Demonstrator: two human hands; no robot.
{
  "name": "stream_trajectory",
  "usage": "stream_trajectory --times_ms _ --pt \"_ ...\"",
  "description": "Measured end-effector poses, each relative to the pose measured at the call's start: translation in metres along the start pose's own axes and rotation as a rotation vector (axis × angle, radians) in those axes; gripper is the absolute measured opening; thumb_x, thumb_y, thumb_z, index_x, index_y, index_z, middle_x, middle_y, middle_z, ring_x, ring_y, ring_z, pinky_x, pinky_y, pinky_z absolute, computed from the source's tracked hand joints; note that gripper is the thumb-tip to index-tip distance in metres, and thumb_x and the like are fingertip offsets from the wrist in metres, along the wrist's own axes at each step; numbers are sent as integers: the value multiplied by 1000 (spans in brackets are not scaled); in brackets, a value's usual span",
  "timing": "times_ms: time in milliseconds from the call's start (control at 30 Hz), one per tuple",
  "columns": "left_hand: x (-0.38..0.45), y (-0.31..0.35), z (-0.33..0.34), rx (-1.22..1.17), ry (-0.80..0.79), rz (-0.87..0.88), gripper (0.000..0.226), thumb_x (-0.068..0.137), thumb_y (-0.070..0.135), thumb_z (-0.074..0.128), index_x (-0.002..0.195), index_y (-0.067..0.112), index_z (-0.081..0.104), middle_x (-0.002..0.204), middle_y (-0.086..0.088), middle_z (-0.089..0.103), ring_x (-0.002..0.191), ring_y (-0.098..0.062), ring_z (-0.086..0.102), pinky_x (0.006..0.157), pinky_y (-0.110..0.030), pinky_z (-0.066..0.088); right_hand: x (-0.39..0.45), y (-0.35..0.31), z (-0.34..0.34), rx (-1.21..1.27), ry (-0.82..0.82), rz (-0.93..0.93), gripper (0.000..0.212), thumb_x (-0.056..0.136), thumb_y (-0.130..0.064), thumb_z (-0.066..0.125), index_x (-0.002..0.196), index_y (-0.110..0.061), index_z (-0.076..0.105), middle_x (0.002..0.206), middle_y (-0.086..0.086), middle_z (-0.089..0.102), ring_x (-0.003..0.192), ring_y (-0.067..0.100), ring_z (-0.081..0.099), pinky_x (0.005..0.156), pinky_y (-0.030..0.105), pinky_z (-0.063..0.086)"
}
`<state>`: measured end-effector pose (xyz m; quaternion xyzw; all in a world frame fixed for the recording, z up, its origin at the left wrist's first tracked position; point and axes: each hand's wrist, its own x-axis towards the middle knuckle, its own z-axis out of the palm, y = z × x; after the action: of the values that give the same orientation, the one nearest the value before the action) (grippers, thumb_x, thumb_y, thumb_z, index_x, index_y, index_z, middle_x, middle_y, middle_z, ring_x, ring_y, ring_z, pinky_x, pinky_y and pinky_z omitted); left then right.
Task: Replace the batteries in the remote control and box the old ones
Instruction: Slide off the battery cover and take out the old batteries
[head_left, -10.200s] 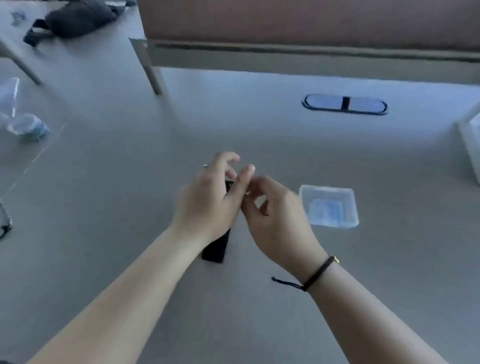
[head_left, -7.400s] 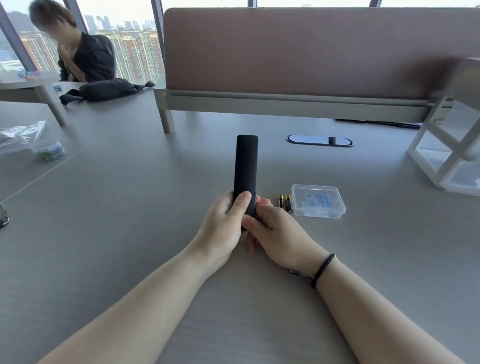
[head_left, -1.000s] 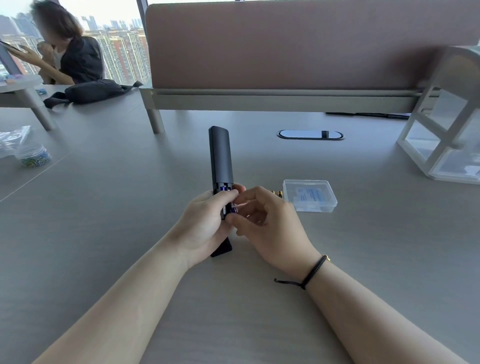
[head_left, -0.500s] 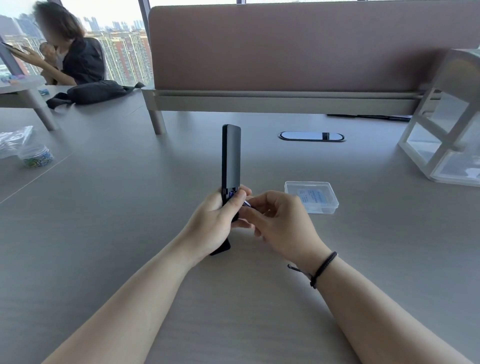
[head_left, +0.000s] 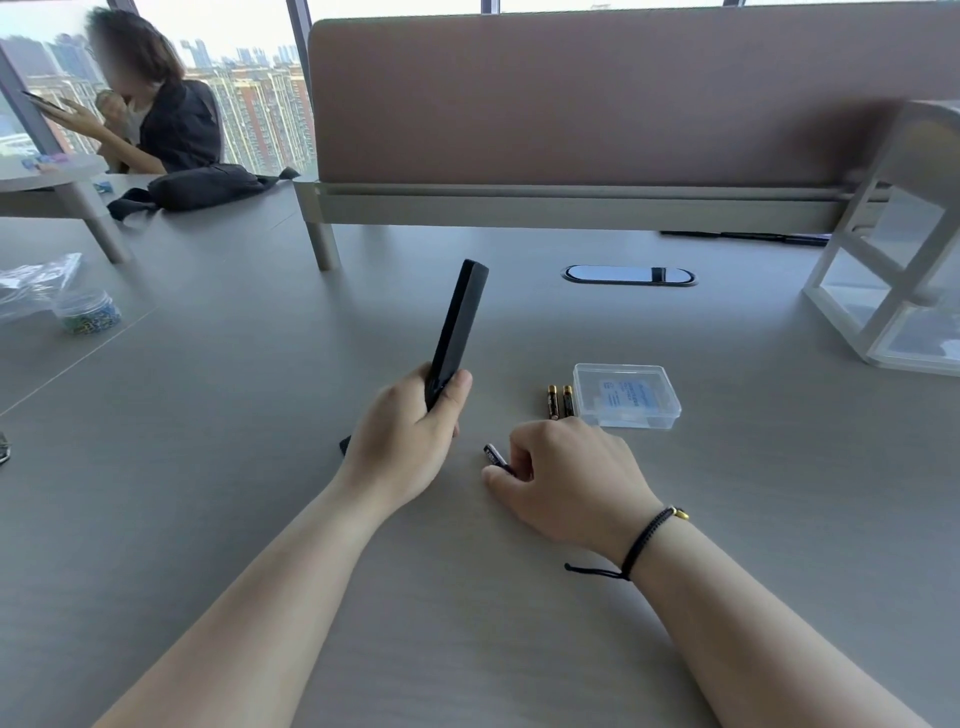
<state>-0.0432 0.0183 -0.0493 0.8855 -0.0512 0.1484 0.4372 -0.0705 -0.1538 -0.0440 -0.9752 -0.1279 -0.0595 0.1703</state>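
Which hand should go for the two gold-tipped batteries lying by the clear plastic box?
Right. The right hand rests just short of the two gold-tipped batteries beside the clear plastic box, though it pinches a dark battery. The left hand grips the black remote.

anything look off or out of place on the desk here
Nothing looks spilled or damaged. The left hand holds the remote tilted up off the desk, the right hand pinches a dark battery at the desk surface, and two gold-tipped batteries lie neatly beside the closed clear box.
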Motion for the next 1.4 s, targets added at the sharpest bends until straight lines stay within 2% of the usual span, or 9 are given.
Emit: stream_trajectory --times_ms 200,367,500,667,800,967,1067,1233,1400 --pt "-4 15 6 -561 -116 -70 34 103 32 43 99 5 62 59 -7 58 44 -18 42 45 -24 34 0 -1 0 -19 2 -7 41 84 -58 53 68 -20 50 76 -2 66 77 27 62 61 32 43" --pt "-4 22 5 -845 -184 -250 49 101 46 36 111 5 60 59 -12 56 38 -19 38 42 -22 27 1 0 0 -15 24 -10 45 84 -60 54 67 -18 51 73 -1 65 75 28 62 61 32 43" --pt "-4 24 3 -988 -251 -299 63 99 56 28 115 4 58 60 -12 53 38 -18 35 47 -29 22 4 1 0 113 91 22 49 82 -58 60 56 -20 44 59 -3 56 62 21 55 53 29 37" --pt "-6 26 0 -981 -281 -307 71 97 62 24 117 4 58 61 -12 53 43 -20 37 48 -30 23 9 4 -4 501 304 5 28 81 -27 72 65 -26 50 49 -8 46 48 10 43 49 26 36" --pt "-8 28 4 -962 -328 -318 71 86 68 31 109 10 64 65 -6 55 48 -20 41 46 -25 31 4 -2 -5 628 307 -99 11 84 -25 74 88 -24 64 53 -2 55 47 4 49 49 16 33" --pt "-11 26 6 -894 -393 -324 71 79 72 35 80 6 59 65 -8 53 49 -19 44 47 -27 36 2 -5 -1 575 301 -188 27 83 -27 76 109 -30 68 55 -4 58 48 9 51 51 27 43" --pt "-11 26 5 -880 -408 -298 73 80 73 34 81 3 57 65 -9 50 49 -20 43 47 -27 37 3 -4 -1 582 305 -195 28 84 -26 76 110 -31 68 55 -1 60 48 10 49 52 29 43" --pt "-13 28 5 -806 -421 -245 73 86 70 27 80 2 54 61 -7 48 48 -19 39 49 -27 34 2 -5 -1 599 279 -189 28 83 -22 76 108 -29 66 52 -7 57 48 9 51 52 19 38" --pt "-14 26 6 -739 -426 -185 74 85 72 28 78 3 55 58 -5 46 48 -20 36 49 -27 33 1 -5 -3 643 224 -179 29 81 -20 77 106 -25 62 50 -7 56 45 10 50 52 19 38"
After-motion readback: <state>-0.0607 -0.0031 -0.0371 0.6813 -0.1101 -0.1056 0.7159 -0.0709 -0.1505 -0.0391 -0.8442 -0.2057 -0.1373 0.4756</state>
